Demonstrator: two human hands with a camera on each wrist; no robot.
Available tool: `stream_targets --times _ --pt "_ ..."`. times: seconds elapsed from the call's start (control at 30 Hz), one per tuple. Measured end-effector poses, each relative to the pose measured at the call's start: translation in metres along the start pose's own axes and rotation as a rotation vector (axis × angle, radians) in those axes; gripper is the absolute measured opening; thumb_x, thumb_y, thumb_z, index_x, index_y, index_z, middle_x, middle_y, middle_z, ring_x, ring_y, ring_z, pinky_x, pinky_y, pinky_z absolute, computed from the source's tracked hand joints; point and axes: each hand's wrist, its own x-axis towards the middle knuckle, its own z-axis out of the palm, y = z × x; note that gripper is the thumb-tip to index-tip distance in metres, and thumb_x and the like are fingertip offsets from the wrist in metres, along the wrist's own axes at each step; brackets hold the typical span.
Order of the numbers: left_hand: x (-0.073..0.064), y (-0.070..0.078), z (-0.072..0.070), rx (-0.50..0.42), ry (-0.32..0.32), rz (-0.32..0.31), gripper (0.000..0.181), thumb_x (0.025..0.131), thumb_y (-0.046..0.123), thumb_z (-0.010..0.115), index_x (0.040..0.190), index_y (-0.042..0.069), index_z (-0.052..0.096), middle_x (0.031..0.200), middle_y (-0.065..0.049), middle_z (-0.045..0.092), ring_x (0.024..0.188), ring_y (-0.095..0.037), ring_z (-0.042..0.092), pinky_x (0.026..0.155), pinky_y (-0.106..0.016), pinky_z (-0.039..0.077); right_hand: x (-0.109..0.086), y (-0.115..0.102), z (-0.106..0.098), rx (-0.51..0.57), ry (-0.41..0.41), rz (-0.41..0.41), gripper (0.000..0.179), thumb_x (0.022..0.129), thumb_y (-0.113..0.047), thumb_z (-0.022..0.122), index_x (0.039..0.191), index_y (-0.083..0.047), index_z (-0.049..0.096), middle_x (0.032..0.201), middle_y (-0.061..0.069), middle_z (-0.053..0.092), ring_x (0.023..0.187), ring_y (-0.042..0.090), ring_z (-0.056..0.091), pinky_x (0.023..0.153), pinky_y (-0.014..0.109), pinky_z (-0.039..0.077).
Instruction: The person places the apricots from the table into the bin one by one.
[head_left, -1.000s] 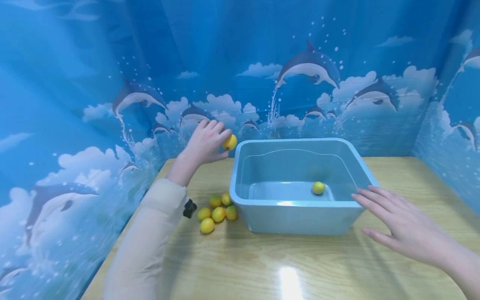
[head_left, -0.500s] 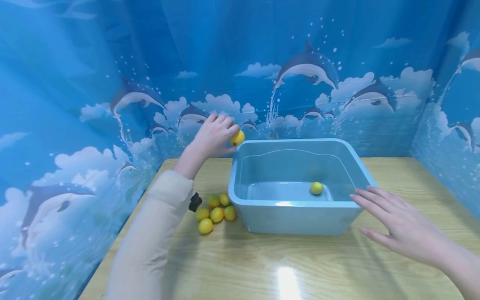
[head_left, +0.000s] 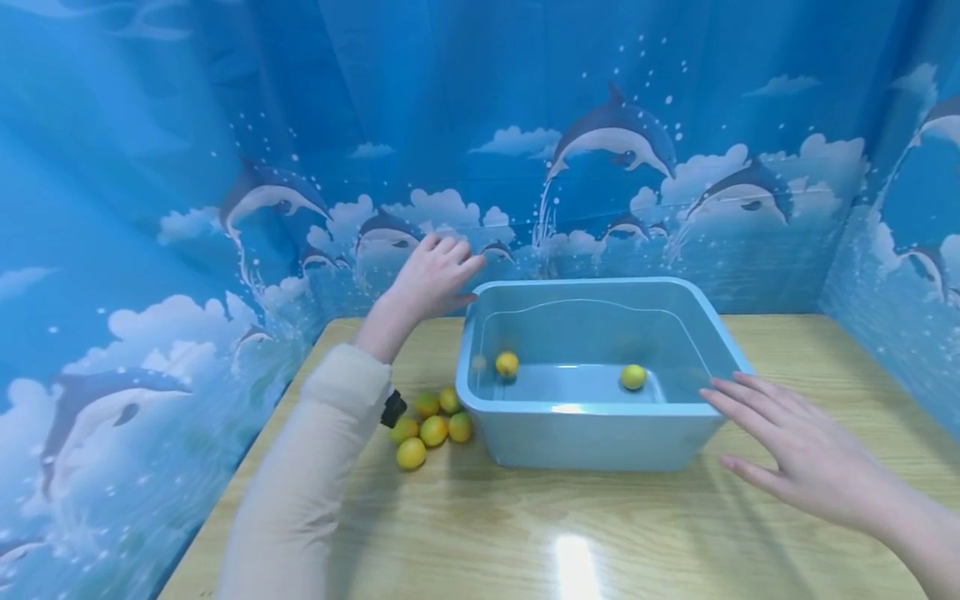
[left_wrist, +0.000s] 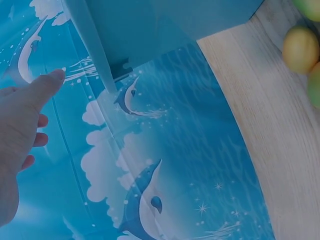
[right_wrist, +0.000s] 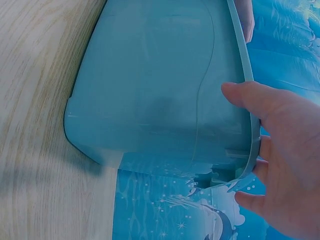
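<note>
A light blue plastic bin point(head_left: 600, 437) stands on the wooden table. Inside it, one small yellow-orange citrus fruit point(head_left: 507, 364) is near the left wall and a yellow-green one point(head_left: 633, 377) is toward the right. My left hand point(head_left: 435, 275) is at the bin's far left corner, holding nothing, its fingers loosely bent; the left wrist view shows the thumb point(left_wrist: 47, 85) extended and nothing in the grasp. At the bin's right end, my right hand point(head_left: 795, 442) has its fingers extended at the rim; whether they touch it I cannot tell.
Several yellow and green citrus fruits point(head_left: 433, 431) lie grouped on the table point(head_left: 480, 533) against the bin's left side. A black wrist strap piece point(head_left: 393, 408) hangs just above them. A blue dolphin-print curtain point(head_left: 420, 100) stands behind and at both sides.
My left hand moved right to the bin's corner with a yellow citrus fruit and let it go; that fruit is now inside the bin at the left. The right hand stayed put.
</note>
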Motion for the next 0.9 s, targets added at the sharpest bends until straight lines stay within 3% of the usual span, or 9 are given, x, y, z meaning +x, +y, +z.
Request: stream_targets --times 0.5,0.9 --pt "-0.028 -0.002 0.006 -0.102 -0.034 -0.096 0.046 0.083 0.041 0.067 0.113 0.008 0.058 0.100 -0.010 0.061 0.094 -0.028 0.056 0.090 -0.044 0.041 0.001 0.000 0.000 0.007 -0.005 -0.002 0.067 0.088 -0.055 0.051 0.140 -0.014 0.040 0.132 0.013 0.047 0.135 0.021 0.025 0.111 0.025 0.003" --pt "-0.057 -0.005 0.020 -0.109 -0.038 -0.110 0.046 0.083 0.042 0.065 0.112 0.007 0.060 0.095 -0.010 0.062 0.087 -0.027 0.057 0.080 -0.043 0.044 0.002 0.001 0.001 0.011 0.006 -0.010 0.068 0.089 -0.059 0.045 0.139 -0.013 0.041 0.131 0.013 0.047 0.135 0.020 0.025 0.110 0.024 0.003"
